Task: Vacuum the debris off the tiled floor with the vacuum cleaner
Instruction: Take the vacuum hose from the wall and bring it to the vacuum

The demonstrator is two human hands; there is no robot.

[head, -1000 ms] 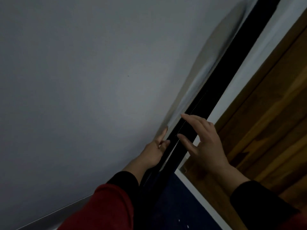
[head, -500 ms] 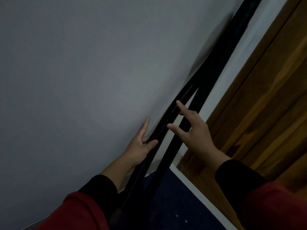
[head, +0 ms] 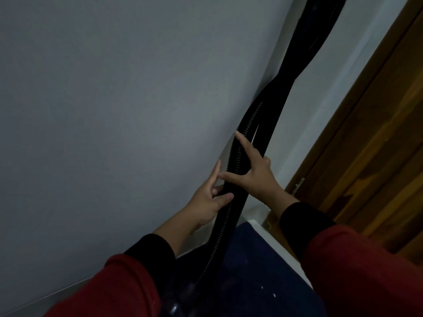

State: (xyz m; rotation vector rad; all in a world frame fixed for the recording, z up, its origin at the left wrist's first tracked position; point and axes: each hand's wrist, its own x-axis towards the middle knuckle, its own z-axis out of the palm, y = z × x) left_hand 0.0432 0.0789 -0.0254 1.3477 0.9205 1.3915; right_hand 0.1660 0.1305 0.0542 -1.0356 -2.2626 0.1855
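Note:
A black ribbed vacuum hose runs up the wall corner beside a smooth black tube. My left hand grips the hose low down, thumb across its front and forefinger straight against the wall. Just above it, my right hand lies over the hose and tube. Its forefinger points up along the hose, its thumb reaches left across it, and its outer fingers curl round the tube's far side. Small white specks of debris lie on the dark blue floor. The vacuum's body is mostly hidden at the bottom edge.
A grey wall fills the left, with a pale baseboard along the floor. A wooden door in a white frame stands on the right, with a metal fitting at its edge.
My right hand has come down onto the hose and tube, where before its fingers hovered spread. The hose has bowed away from the tube and both hands sit closer together.

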